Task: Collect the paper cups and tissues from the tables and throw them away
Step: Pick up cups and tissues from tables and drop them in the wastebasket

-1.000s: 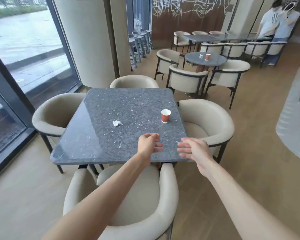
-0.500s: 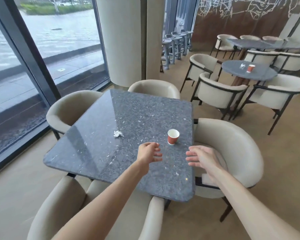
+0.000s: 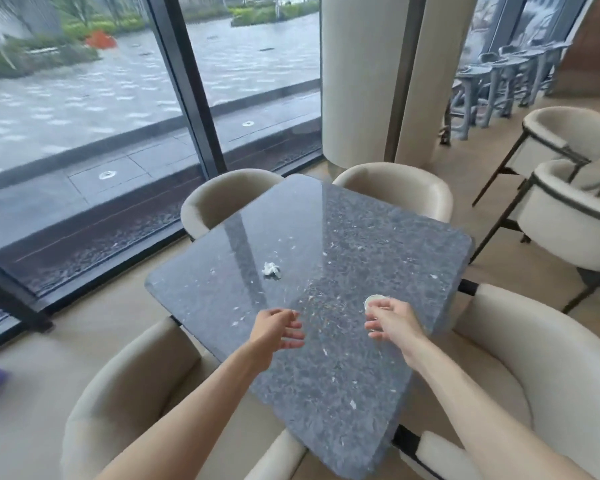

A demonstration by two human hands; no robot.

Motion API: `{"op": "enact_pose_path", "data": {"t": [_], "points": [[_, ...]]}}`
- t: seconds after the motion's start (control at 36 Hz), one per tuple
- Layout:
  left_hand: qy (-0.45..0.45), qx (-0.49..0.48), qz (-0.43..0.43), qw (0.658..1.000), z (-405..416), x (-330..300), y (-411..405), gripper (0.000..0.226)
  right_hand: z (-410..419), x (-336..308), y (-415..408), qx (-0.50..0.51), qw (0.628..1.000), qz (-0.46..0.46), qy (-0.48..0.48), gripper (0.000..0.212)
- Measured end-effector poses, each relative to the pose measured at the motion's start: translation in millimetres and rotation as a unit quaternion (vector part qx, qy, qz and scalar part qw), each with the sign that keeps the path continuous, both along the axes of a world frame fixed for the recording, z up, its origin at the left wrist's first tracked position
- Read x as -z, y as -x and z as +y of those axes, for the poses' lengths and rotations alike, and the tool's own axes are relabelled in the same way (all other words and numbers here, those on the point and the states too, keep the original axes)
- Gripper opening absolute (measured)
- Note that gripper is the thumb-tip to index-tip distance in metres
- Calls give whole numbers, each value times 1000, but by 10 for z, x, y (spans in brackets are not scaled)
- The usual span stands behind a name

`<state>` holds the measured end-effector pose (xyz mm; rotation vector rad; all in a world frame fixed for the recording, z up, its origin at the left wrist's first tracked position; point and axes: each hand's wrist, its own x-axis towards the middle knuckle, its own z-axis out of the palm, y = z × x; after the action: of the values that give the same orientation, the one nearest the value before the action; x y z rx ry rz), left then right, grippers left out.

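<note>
A dark speckled stone table point(image 3: 343, 341) is seen from above, ringed by cream armchairs point(image 3: 520, 368). Near its right edge a paper cup point(image 3: 374, 301) stands upright, only its white rim and inside showing. The right hand point(image 3: 394, 322) is held over the cup from the near side, fingers point(image 3: 383, 304) curled at the rim; whether the cup is actually gripped cannot be told, since the cup's wall is hidden behind the hand. The left hand point(image 3: 274, 332) is held above the table with its fingers loosely spread, grasping nothing. A crumpled white tissue point(image 3: 271, 269) lies on the tabletop (toward the window side), well apart from both hands and from the cup. Beyond the table, a large window point(image 3: 118, 133) and a round pillar point(image 3: 361, 81) are seen.
</note>
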<state>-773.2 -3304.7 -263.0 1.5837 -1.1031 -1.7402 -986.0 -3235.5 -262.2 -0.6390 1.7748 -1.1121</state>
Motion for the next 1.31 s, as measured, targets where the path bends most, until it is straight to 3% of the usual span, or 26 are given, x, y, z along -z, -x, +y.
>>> {"op": "enact_pose_path", "data": {"t": [0.22,0.39,0.56,0.72,0.89,0.97,1.11,1.22,1.31], "points": [[-12,-49,-39,998,-213,75,87,11,-408,186,267,-70,995,46,-50,16],[30,-11,-131,991,-820,359,119,15,-760,366,493,-134,954,232,-137,46],[127,83,-310,938,-1648,623,166,24,-1131,658,665,-188,903,321,-213,63],[144,163,-398,891,-2296,953,250,33,-1463,1026,632,-241,855,325,-324,94],[151,222,-423,866,-2703,1204,356,43,-1625,1363,517,-274,823,332,-371,89],[150,243,-436,854,-2834,1329,399,52,-1684,1465,468,-273,816,371,-348,75],[129,286,-452,835,-2982,1571,462,60,-1828,1539,403,-290,824,383,-301,73],[113,304,-460,827,-2954,1761,494,56,-1931,1548,337,-303,820,404,-268,71],[124,310,-471,816,-2853,1886,505,38,-1980,1559,294,-308,823,405,-254,68]]}}
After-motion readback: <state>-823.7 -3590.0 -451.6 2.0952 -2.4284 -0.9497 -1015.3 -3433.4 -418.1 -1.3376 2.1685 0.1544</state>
